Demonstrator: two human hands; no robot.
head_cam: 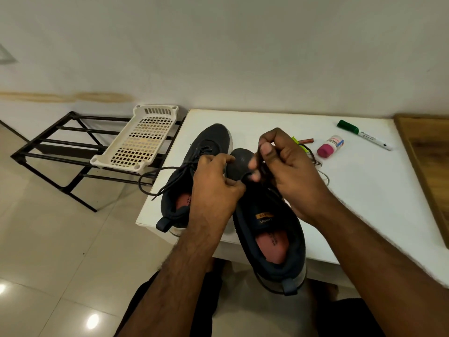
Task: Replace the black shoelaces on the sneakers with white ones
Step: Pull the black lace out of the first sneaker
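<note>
Two dark sneakers lie on a white table (267, 122). The left sneaker (209, 142) keeps its black lace (155, 176), whose loose end loops off the table's left edge. The right sneaker (272, 239) overhangs the front edge, heel toward me. My left hand (213, 186) pinches the right sneaker's upper near the tongue. My right hand (286, 161) is raised over its front and pinches a black lace between thumb and fingers. A pale lace (324, 177) shows partly behind my right hand; the rest is hidden.
A green-capped marker (364, 135), a small bottle with a pink cap (329, 146) and a brown pen (306, 141) lie at the back right. A wooden board (427, 166) borders the table's right side. Left stands a black metal rack (60, 147) holding a cream plastic tray (141, 139).
</note>
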